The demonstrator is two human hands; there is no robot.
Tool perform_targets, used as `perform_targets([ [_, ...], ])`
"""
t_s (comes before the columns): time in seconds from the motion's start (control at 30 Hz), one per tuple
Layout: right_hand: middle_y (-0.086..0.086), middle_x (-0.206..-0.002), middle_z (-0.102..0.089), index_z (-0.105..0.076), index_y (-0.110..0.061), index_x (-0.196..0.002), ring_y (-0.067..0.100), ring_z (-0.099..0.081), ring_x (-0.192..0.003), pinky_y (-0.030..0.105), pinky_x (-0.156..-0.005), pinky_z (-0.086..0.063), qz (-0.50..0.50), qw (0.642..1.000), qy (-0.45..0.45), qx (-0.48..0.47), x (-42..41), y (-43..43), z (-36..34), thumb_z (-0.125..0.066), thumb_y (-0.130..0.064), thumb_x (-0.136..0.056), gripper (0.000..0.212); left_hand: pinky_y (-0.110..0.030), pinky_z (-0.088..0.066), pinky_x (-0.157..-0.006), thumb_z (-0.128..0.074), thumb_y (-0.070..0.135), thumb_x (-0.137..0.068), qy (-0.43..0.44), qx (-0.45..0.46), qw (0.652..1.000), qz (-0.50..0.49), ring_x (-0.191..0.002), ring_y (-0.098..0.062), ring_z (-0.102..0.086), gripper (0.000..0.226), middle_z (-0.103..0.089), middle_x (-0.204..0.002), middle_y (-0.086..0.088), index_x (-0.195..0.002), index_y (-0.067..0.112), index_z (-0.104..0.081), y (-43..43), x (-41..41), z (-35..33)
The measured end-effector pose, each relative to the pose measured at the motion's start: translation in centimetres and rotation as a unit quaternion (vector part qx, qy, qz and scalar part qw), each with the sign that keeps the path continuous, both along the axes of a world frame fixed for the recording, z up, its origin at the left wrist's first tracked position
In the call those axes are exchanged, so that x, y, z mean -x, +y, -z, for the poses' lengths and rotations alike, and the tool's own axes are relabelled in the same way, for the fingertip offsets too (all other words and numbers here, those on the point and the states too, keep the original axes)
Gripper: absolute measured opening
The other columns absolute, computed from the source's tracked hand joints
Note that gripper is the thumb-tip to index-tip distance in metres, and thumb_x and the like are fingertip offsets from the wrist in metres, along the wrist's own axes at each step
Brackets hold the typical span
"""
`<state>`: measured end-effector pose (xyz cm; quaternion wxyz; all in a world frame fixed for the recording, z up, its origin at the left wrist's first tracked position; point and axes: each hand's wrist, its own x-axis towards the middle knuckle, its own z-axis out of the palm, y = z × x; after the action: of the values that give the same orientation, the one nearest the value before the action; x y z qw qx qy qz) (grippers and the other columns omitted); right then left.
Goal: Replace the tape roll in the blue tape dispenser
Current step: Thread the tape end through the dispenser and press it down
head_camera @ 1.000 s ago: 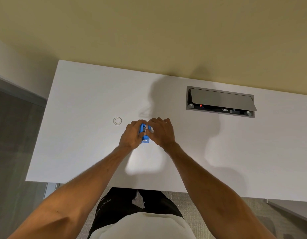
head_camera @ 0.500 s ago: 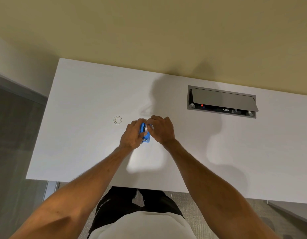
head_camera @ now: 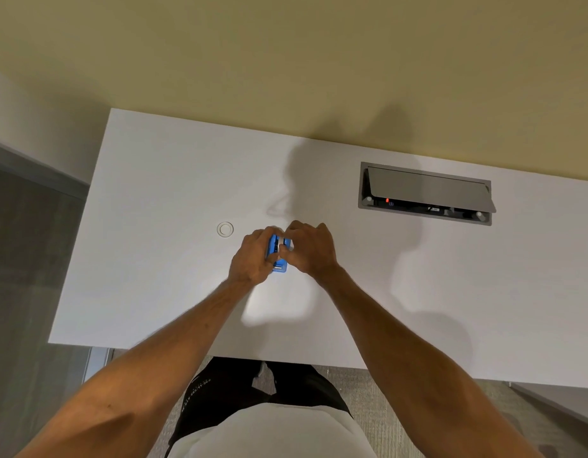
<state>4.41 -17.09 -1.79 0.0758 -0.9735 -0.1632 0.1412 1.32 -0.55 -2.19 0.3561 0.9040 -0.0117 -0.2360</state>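
Two hands (head_camera: 253,259) (head_camera: 310,249), one blue tape dispenser (head_camera: 279,256), one tape roll (head_camera: 225,229), one desk (head_camera: 153,209)

Legible text: none — the white lettering down the side of my black shorts (head_camera: 200,396) and the small labels inside the desk's open power box (head_camera: 426,195) are both too small for me to read.

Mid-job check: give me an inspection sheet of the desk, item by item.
Surface: white desk, shadows across it.
Job's things: blue tape dispenser held between both hands; a clear tape roll lies flat to its left.
Clutter: nothing seen.
Grippers: left hand grips the dispenser's side; right hand fingers pinch at its top.
Cables: nothing seen; desk power box lid is open, red light showing.
Surroundings: yellowish wall, carpet below.
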Motion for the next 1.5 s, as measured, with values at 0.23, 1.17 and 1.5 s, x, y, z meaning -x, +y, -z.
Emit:
perform_targets([
  [0.23, -0.004, -0.104, -0.075, -0.077, -0.024, -0.109, 0.021, -0.070, -0.077, 0.035, -0.079, -0.053, 0.023, 1.000, 0.013, -0.001, -0.47, -0.01, 0.07, -0.053, -0.048, -0.105, 0.034, -0.046, -0.058, -0.107, -0.075, 0.021, -0.096, -0.008, -0.009, 1.000, 0.001, -0.118, -0.031, -0.066, 0.044, -0.072, -0.128, -0.010, -0.138, 0.015, -0.061, -0.12, -0.33, 0.21],
  [1.17, -0.003, -0.101, -0.072, -0.072, -0.024, -0.123, 0.020, -0.063, -0.066, 0.031, -0.068, -0.054, -0.029, 1.000, 0.005, -0.011, 0.21, -0.55, -0.01, -0.062, -0.062, -0.095, 0.048, -0.048, -0.060, -0.098, -0.073, 0.031, -0.097, -0.001, -0.013, 1.000, -0.007, -0.122, -0.032, -0.064, 0.046, -0.070, -0.131, -0.009, -0.141, 0.020, -0.062, -0.37, -0.12, -0.27],
  [1.5, 0.001, -0.094, -0.070, -0.072, -0.017, -0.108, 0.018, -0.050, -0.060, 0.028, -0.060, -0.040, -0.034, 0.999, -0.001, 0.002, 0.23, -0.02, -0.17, -0.064, -0.048, -0.099, 0.033, -0.052, -0.059, -0.099, -0.070, 0.033, -0.099, 0.007, -0.030, 0.999, 0.009, -0.120, -0.032, -0.064, 0.042, -0.072, -0.127, -0.007, -0.138, 0.023, -0.061, -0.27, -0.35, -0.34],
])
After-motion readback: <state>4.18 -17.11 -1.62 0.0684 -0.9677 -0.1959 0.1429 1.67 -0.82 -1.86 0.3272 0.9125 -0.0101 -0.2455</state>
